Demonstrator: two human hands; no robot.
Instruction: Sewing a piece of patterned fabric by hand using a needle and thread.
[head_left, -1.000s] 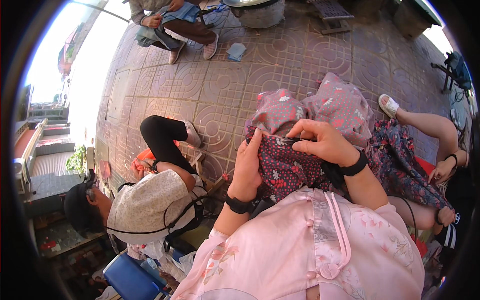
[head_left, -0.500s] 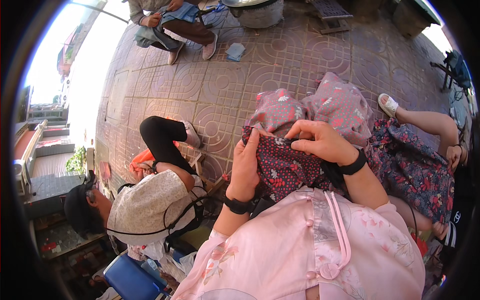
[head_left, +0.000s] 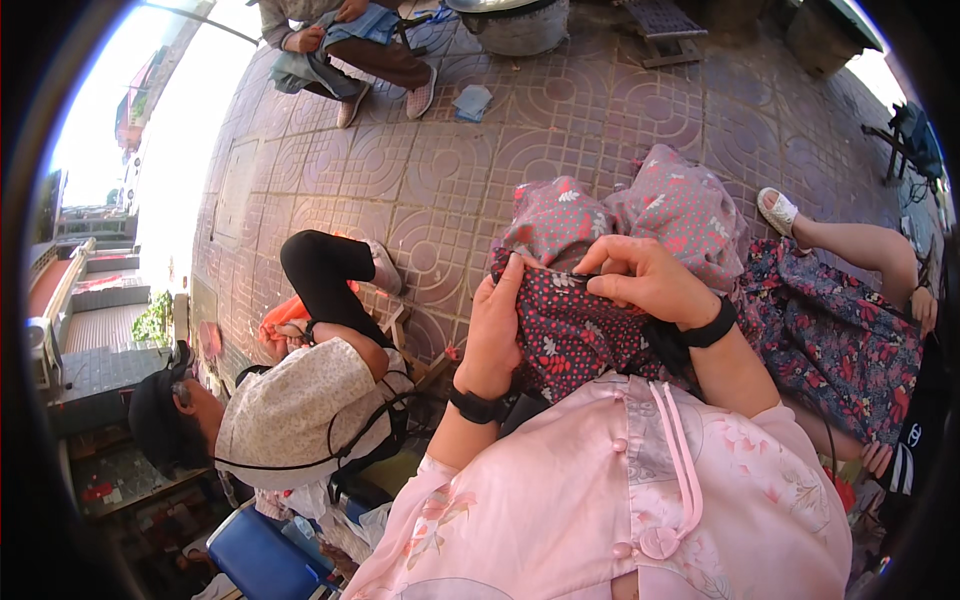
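Note:
Across my lap lies a dark cloth [head_left: 570, 335] with red spots and small pale leaf shapes. My left hand [head_left: 492, 330] is closed on the cloth's upper left corner, the thumb pressing along the edge. At the same dark upper edge, my right hand [head_left: 645, 285] pinches the fabric between thumb and bent fingers. The edge runs fairly straight between both hands. Whether a needle or thread is between my right fingertips is too small to tell. Lighter grey-pink patterned trousers [head_left: 685, 215] cover my knees beyond the cloth.
A person in a pale patterned top [head_left: 300, 415] sits close at my left, holding orange cloth [head_left: 285, 320]. Someone in a dark floral skirt [head_left: 830, 330] sits at my right. Ahead are another seated person, folded blue cloth [head_left: 472, 102] on paving and a metal tub [head_left: 515, 25].
My right hand has shifted very slightly right along the cloth's edge. At my right, the neighbour's hand and floral skirt have moved a little. My left hand keeps its grip.

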